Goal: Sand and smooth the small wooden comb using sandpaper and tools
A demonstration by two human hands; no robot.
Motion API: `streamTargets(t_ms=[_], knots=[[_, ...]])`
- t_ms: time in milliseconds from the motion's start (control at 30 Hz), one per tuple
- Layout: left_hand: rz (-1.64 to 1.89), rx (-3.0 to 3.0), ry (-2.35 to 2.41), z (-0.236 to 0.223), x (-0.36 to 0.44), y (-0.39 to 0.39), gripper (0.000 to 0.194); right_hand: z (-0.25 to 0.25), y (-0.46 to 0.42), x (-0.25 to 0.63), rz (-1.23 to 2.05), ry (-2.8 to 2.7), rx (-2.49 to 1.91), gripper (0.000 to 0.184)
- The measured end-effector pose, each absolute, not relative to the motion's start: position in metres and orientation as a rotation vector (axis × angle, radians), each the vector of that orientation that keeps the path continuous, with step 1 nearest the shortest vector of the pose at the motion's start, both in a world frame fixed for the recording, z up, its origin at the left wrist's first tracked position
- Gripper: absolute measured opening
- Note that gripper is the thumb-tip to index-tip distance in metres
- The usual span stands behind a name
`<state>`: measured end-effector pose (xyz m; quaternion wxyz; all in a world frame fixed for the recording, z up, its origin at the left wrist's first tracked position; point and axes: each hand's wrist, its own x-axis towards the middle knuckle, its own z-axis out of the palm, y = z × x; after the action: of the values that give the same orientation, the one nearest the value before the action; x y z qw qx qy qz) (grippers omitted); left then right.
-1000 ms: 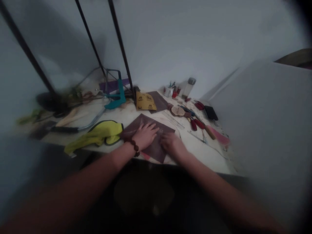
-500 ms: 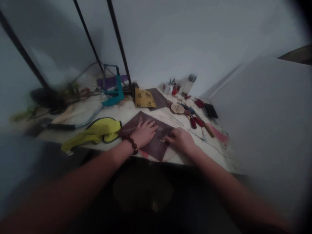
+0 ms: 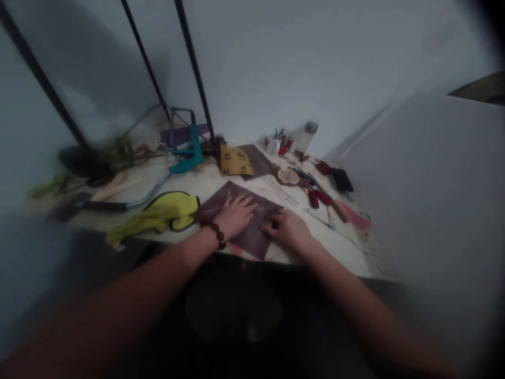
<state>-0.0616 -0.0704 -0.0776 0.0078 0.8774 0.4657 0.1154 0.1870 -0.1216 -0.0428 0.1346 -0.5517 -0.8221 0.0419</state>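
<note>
Moved: your right hand (image 3: 287, 230) slid toward 3 o'clock on the dark brown sandpaper sheet (image 3: 249, 242).
Grip: open and flat, like your left hand (image 3: 235, 217), pinning the sheet down, grasping nothing.

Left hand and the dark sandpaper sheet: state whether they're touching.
Touching. The head view shows the left hand lying flat on the dark sandpaper sheet, its palm and spread fingers resting on the surface.

The picture is dim and grey, with soft light from no clear place and no glare. A wide shadow lies on the wall (image 3: 90, 68) at upper left. The corners are dark and bent. The left forearm (image 3: 98, 284) is blurred, but the left hand (image 3: 234, 217) is fairly sharp.
</note>
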Motion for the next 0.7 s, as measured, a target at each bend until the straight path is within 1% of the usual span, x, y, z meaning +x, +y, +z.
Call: streamTargets(t_ms=[100, 267, 433, 567, 600, 700], knots=[[0.354, 2.742, 1.461, -0.078, -0.062, -0.07, 0.05, -0.048, -0.131, 0.178, 0.152, -2.352, -1.625, 0.035], [0.339, 2.739, 1.439, -0.076, -0.062, -0.071, 0.051, -0.046, -0.133, 0.173, 0.183, -2.517, -1.434, 0.034], [0.32, 2.697, 1.473, -0.072, -0.06, -0.073, 0.051, -0.032, -0.113, 0.188, 0.186, -2.419, -1.695, 0.032], [0.322, 2.712, 1.459, -0.072, -0.06, -0.073, 0.051, -0.036, -0.118, 0.184, 0.258, -2.587, -1.425, 0.028], [0.327, 2.716, 1.46, -0.073, -0.06, -0.073, 0.051, -0.038, -0.119, 0.183, 0.268, -2.589, -1.424, 0.028], [0.333, 2.714, 1.479, -0.074, -0.061, -0.072, 0.05, -0.039, -0.116, 0.185, 0.212, -2.441, -1.635, 0.029]])
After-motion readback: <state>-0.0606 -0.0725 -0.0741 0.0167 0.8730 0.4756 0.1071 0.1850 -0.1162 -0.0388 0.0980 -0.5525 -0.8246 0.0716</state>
